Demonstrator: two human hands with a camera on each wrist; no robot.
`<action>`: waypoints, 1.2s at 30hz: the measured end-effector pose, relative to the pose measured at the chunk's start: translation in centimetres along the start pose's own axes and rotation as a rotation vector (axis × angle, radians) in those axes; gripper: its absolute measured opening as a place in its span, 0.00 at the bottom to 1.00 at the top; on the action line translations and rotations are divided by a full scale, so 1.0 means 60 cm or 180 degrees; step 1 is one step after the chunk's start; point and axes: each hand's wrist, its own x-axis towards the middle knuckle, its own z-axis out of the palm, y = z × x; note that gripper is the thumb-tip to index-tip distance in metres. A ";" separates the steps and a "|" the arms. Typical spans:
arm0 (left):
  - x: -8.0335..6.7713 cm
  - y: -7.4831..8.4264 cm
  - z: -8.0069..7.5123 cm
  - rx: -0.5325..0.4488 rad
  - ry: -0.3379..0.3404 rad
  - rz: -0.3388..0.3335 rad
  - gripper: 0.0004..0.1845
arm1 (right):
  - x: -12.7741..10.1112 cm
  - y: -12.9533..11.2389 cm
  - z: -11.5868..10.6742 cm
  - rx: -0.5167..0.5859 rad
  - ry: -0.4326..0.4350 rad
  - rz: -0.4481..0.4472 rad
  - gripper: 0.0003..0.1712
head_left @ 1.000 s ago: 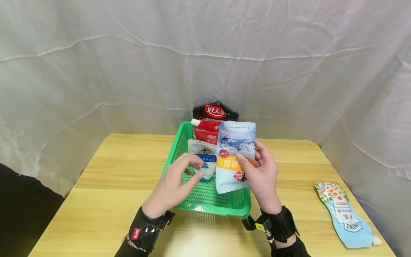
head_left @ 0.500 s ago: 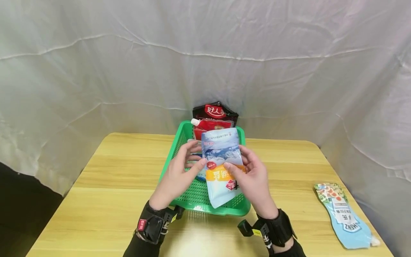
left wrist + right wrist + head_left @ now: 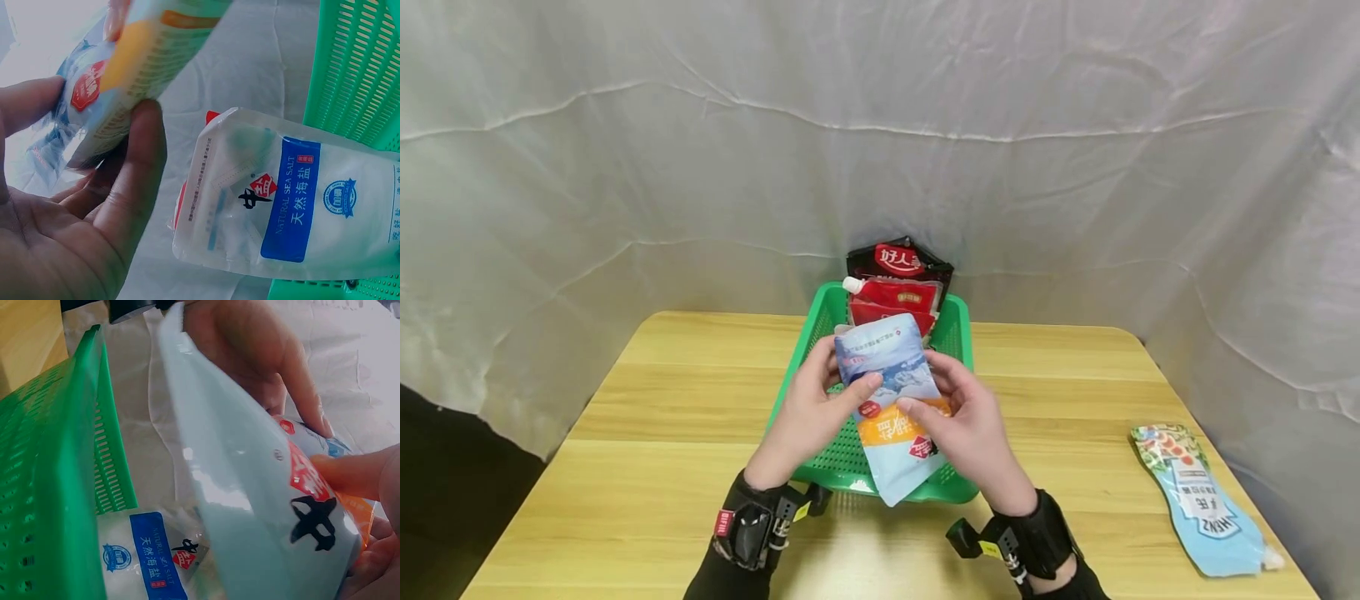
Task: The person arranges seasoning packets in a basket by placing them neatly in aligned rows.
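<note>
Both hands hold a pale blue salt pouch [image 3: 891, 400] with a mountain picture and an orange band above the green basket [image 3: 953, 332]. My left hand [image 3: 808, 412] pinches its left edge, thumb on the front; my right hand [image 3: 964, 421] grips its right side, thumb on the orange band. The left wrist view shows the pouch [image 3: 119, 69] between thumb and fingers. The pouch [image 3: 262, 506] fills the right wrist view, with a thumb on it. Under it in the basket lies a white sea salt bag [image 3: 294, 200] with a blue label.
A red spouted pouch [image 3: 891, 302] and a black and red packet [image 3: 898, 260] stand at the basket's far end. A light blue sauce pouch [image 3: 1198, 500] lies on the wooden table [image 3: 647, 433] at the right. White cloth hangs behind the table.
The pouch has moved left and down toward me over the basket. My left hand left the white salt bag and took the pouch's left edge.
</note>
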 end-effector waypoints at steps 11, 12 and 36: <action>-0.002 0.001 -0.002 0.0005 0.0127 0.0131 0.31 | 0.004 0.002 -0.003 -0.0176 -0.0096 0.0114 0.36; -0.002 0.001 -0.001 -0.0010 0.0143 0.0136 0.31 | 0.004 0.001 -0.004 -0.0165 -0.0100 0.0111 0.36; -0.003 0.011 -0.003 -0.0776 0.0731 0.0383 0.23 | 0.012 0.010 -0.009 -0.0019 -0.0143 0.0367 0.28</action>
